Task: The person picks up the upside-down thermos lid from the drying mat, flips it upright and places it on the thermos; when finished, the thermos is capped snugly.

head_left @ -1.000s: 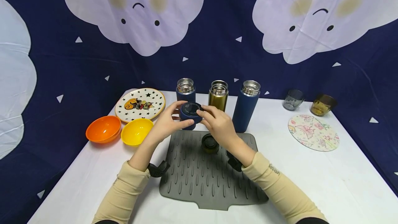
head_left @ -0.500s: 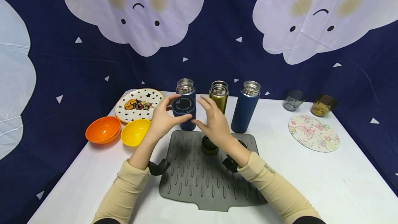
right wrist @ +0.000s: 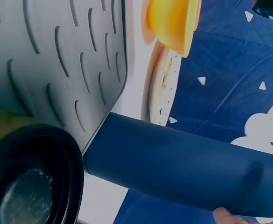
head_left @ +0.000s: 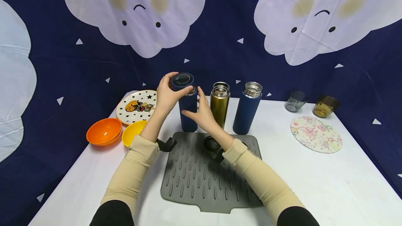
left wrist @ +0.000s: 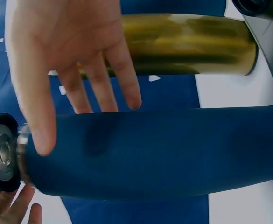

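Note:
My left hand (head_left: pixel 169 93) holds a dark blue bottle lid (head_left: pixel 183 79) between thumb and fingers, right over the mouth of a blue insulated bottle (head_left: pixel 188 116). In the left wrist view, the lid (left wrist: pixel 3 151) sits close at the steel neck, its inner side showing. My right hand (head_left: pixel 202 112) is beside that bottle, fingers straight and spread, the thumb (left wrist: pixel 44 135) overlapping the bottle near its neck. To the right stand an open gold bottle (head_left: pixel 220 109) and a taller open blue bottle (head_left: pixel 247 111). An olive-and-black lid (head_left: pixel 212 143) lies on the grey mat, partly behind my right wrist.
The grey ridged mat (head_left: pixel 194 184) lies in front of the bottles. At left are an orange bowl (head_left: pixel 104 132), a yellow bowl (head_left: pixel 132 133) and a cat-pattern plate (head_left: pixel 138 105). Grey (head_left: pixel 295 101) and amber glass cups (head_left: pixel 326 106) stand back right, behind a floral round mat (head_left: pixel 316 134).
My left hand has lifted the lid up and back over the left blue bottle's mouth. My right hand has let go of the lid and moved left and forward beside that bottle.

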Motion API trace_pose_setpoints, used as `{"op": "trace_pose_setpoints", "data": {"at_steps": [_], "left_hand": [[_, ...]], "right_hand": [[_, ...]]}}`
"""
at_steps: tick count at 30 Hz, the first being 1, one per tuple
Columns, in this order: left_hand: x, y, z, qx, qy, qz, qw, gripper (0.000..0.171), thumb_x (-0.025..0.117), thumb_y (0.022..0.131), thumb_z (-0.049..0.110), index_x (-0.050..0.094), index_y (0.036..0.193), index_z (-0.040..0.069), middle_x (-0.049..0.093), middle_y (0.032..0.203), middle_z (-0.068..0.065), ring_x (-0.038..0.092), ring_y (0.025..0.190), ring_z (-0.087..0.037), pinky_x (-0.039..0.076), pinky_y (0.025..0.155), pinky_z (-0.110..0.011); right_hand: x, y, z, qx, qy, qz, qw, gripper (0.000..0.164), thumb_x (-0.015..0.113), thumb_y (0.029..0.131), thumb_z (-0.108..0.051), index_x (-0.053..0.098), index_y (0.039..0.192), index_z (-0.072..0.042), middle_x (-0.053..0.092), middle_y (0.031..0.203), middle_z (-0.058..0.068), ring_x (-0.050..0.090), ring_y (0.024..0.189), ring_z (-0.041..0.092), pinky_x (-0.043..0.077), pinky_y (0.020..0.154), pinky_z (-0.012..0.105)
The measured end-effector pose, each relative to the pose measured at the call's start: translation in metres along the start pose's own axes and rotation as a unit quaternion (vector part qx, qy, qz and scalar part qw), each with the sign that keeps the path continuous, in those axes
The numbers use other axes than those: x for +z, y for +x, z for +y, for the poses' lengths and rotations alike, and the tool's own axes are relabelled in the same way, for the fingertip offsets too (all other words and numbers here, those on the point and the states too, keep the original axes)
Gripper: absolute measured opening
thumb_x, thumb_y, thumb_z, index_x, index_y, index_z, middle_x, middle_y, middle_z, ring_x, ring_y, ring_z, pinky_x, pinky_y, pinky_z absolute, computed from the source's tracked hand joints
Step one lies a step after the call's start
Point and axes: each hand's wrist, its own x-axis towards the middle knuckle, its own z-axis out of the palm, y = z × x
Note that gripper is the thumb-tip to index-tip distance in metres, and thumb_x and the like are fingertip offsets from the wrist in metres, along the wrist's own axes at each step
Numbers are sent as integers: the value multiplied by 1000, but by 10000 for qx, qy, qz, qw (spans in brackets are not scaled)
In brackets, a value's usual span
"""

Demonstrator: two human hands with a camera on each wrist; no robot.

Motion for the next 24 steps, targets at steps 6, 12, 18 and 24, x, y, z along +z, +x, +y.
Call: {"op": "trace_pose_setpoints", "data": {"at_steps": [6,12,18,24], "left_hand": [[9,5,-9,53,125,69,9999,68,79,71,29,49,128,5,50,119,-15,51,95,-26,45,81,-36],[15,8,-11,161,168,148,9996,68,78,72,28,49,128,4,49,120,-17,52,96,-27,46,81,-38],[19,9,-15,79,160,155,9997,68,78,72,29,49,128,4,50,119,-17,51,93,-26,45,79,-36],[21,9,-17,61,40,189,9998,67,77,73,30,49,128,5,49,120,-17,52,94,-26,46,81,-37]], "right_hand": [[9,13,6,77,-157,208,9996,94,71,81,-24,6,149,-12,18,151,14,26,136,29,31,105,42],[15,22,11,41,-198,405,9990,97,73,79,-28,8,148,-7,20,150,16,25,136,28,28,107,44],[17,26,14,22,-208,480,9986,96,73,79,-27,8,147,-5,21,150,17,27,135,28,28,107,42],[17,28,14,-58,-199,545,9983,94,73,79,-25,11,146,-2,23,149,19,28,135,29,28,107,41]]}}
